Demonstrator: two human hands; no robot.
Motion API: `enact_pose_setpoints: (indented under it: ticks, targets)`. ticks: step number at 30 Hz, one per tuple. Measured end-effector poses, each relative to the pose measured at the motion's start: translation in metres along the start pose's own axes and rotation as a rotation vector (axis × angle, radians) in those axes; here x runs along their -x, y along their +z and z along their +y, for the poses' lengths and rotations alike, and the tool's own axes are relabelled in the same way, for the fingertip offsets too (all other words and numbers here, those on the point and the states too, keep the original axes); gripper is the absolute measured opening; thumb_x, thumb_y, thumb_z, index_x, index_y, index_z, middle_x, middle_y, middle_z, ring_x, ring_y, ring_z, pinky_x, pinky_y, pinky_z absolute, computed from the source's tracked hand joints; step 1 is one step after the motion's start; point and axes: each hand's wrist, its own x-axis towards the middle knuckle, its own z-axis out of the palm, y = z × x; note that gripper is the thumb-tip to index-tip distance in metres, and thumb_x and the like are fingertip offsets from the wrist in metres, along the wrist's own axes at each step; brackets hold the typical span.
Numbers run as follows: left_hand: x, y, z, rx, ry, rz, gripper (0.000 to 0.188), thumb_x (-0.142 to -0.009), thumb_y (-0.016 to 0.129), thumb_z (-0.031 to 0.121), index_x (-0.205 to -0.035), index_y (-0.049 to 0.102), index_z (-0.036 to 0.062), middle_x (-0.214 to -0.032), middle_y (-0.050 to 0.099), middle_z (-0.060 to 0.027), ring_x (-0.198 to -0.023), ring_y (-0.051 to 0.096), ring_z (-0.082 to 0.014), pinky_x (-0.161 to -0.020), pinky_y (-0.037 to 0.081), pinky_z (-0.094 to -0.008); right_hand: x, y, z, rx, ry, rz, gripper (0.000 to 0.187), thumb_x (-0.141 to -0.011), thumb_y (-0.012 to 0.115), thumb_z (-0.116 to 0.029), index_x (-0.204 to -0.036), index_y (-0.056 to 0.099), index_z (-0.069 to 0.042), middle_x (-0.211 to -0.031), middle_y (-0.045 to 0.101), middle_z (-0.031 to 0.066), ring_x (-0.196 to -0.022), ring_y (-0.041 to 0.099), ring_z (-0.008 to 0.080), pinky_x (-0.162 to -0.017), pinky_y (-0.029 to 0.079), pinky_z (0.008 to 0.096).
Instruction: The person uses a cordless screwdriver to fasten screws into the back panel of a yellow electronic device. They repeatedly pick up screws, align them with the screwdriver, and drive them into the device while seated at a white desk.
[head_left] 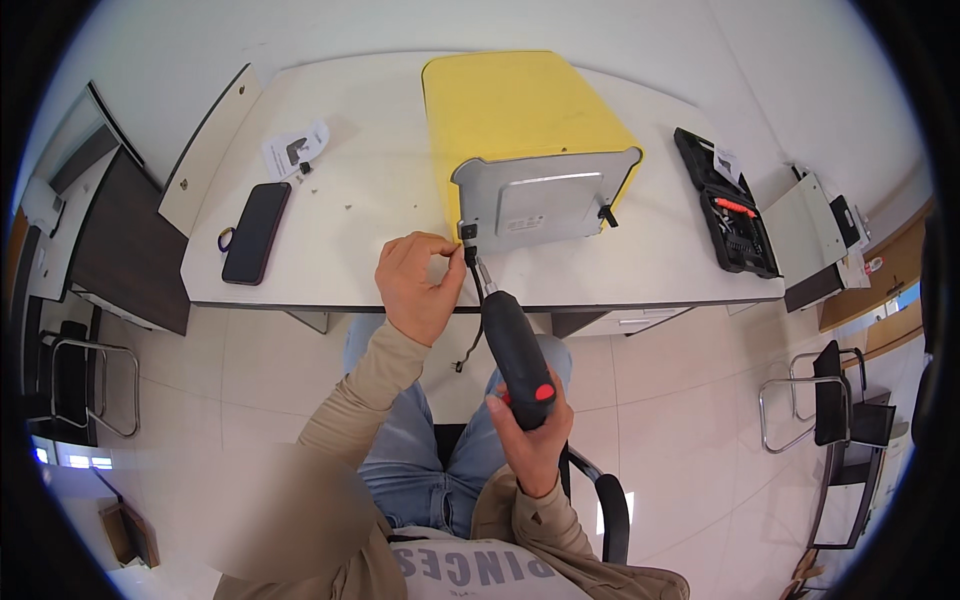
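Right hand (pixel 535 437) clasps the cordless screwdriver (pixel 514 345); left hand (pixel 416 285) pinches the black corner fitting (pixel 469 233). The slanted bit (pixel 486 275) might slip.

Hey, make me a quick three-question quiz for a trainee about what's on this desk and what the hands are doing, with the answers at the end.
1. True or false: the tool case is closed.

2. What does the right hand hold?
A) the phone
B) the screwdriver
C) a sheet of paper

3. Fill the gap: the left hand has its finger and thumb by the lower ____ corner of the yellow box, as seen in the picture.

Key:
1. False; the tool case lies open.
2. B
3. left
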Motion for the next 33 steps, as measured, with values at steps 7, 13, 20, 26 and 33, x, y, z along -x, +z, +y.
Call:
enact_pose_setpoints:
  ticks: [7, 13, 20, 26, 33]
  targets:
    - [0.005, -0.004, -0.006, 0.084, -0.07, -0.038, 0.008, -0.082, 0.073, 0.001, -0.089, 0.068, 0.003, -0.087, 0.071, -0.0082, -0.087, 0.064, -0.0236, -0.082, 0.048, -0.0342, 0.0, 0.006, 0.001, -0.203, 0.235, -0.023, 0.057, -0.083, 0.077, -0.005, -0.134, 0.052, 0.005, -0.091, 0.067, 0.0062, -0.077, 0.061, 0.0085, -0.068, 0.052, 0.0253]
    - [0.006, -0.007, -0.004, 0.084, -0.092, -0.062, 0.009, -0.083, 0.072, 0.002, -0.091, 0.069, 0.0028, -0.09, 0.071, -0.0082, -0.088, 0.064, -0.0239, -0.083, 0.048, -0.0344, -0.004, 0.009, -0.003, -0.279, 0.238, 0.024, 0.067, -0.085, 0.073, -0.005, -0.145, 0.044, 0.005, -0.089, 0.067, 0.0053, -0.075, 0.061, 0.0079, -0.066, 0.052, 0.0244]
    - [0.007, -0.008, -0.005, 0.087, -0.086, -0.056, 0.011, -0.082, 0.073, 0.002, -0.093, 0.069, 0.0039, -0.091, 0.072, -0.0078, -0.089, 0.064, -0.0249, -0.085, 0.048, -0.0343, -0.009, 0.01, -0.008, -0.232, 0.166, 0.058, 0.071, -0.086, 0.069, -0.004, -0.149, 0.037, 0.007, -0.085, 0.069, 0.0066, -0.073, 0.063, 0.009, -0.065, 0.053, 0.025]
    - [0.006, -0.007, -0.005, 0.109, -0.07, -0.03, 0.014, -0.079, 0.071, 0.003, -0.091, 0.067, 0.0062, -0.088, 0.07, -0.0069, -0.085, 0.064, -0.0271, -0.085, 0.045, -0.0369, -0.008, 0.012, 0.002, -0.1, 0.1, 0.023, 0.071, -0.085, 0.067, -0.001, -0.149, 0.038, 0.006, -0.086, 0.069, 0.0079, -0.073, 0.065, 0.0107, -0.066, 0.054, 0.0257]
    - [0.005, -0.007, -0.008, 0.107, -0.062, -0.038, 0.019, -0.077, 0.07, 0.001, -0.095, 0.066, 0.0069, -0.092, 0.07, -0.0068, -0.09, 0.064, -0.0278, -0.087, 0.045, -0.0376, -0.01, 0.017, 0.001, 0.013, -0.021, 0.046, 0.072, -0.085, 0.067, -0.001, -0.15, 0.037, 0.005, -0.082, 0.066, 0.0067, -0.068, 0.061, 0.0097, -0.063, 0.052, 0.0246]
